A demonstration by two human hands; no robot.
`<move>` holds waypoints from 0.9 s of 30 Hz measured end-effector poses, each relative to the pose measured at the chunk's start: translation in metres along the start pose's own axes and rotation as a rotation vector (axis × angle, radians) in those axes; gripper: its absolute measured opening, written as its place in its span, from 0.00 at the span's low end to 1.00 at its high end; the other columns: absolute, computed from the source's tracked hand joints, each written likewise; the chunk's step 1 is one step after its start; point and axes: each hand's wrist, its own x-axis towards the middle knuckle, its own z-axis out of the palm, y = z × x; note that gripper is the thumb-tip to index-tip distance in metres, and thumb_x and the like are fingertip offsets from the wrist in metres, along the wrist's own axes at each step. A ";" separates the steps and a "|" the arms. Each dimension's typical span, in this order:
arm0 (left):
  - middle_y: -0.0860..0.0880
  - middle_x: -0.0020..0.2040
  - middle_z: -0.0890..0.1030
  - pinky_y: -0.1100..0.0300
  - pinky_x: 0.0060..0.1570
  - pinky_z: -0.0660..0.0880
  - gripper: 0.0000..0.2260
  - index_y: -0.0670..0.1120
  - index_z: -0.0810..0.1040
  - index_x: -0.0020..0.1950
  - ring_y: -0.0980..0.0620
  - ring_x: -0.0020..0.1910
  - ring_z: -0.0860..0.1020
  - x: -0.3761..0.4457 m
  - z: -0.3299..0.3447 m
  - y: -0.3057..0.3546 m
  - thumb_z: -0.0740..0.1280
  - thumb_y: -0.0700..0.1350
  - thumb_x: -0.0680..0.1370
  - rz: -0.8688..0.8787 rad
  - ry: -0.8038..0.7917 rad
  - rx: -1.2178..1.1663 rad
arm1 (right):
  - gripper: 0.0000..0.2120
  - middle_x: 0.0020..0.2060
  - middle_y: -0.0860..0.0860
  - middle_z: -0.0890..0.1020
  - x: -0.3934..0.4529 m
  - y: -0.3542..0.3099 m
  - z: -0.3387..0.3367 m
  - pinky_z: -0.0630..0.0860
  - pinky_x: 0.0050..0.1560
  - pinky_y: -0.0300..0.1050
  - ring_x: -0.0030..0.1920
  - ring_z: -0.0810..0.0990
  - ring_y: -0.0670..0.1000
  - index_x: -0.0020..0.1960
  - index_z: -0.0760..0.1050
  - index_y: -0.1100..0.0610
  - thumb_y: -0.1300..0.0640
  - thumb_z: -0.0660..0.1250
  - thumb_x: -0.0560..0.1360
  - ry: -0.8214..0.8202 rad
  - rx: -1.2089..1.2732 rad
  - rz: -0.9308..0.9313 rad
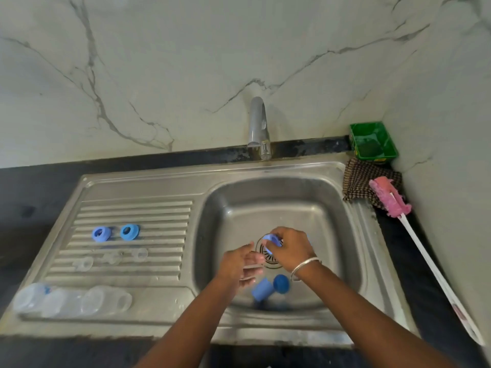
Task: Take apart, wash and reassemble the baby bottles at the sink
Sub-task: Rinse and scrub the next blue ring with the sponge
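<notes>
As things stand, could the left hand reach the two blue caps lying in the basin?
Probably yes: the left hand is open just left of the blue caps, and nothing lies between them in the basin.

head view, steep downward look over a kitchen sink

one wide-angle camera at head height faces the veined marble wall (pixel 159 62), looking down, close above the stainless steel sink basin (pixel 337 208); forearms enter from the bottom edge.

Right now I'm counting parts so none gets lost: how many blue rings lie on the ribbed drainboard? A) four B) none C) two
C: two blue rings sit side by side on the drainboard, above the clear teats.
</notes>
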 end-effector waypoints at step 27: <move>0.41 0.68 0.75 0.51 0.57 0.78 0.27 0.41 0.71 0.73 0.42 0.61 0.78 0.052 -0.155 -0.036 0.65 0.38 0.73 0.762 0.537 1.075 | 0.21 0.50 0.49 0.83 0.076 -0.156 0.112 0.75 0.55 0.39 0.49 0.81 0.49 0.59 0.80 0.56 0.56 0.79 0.67 -0.149 -0.129 -0.328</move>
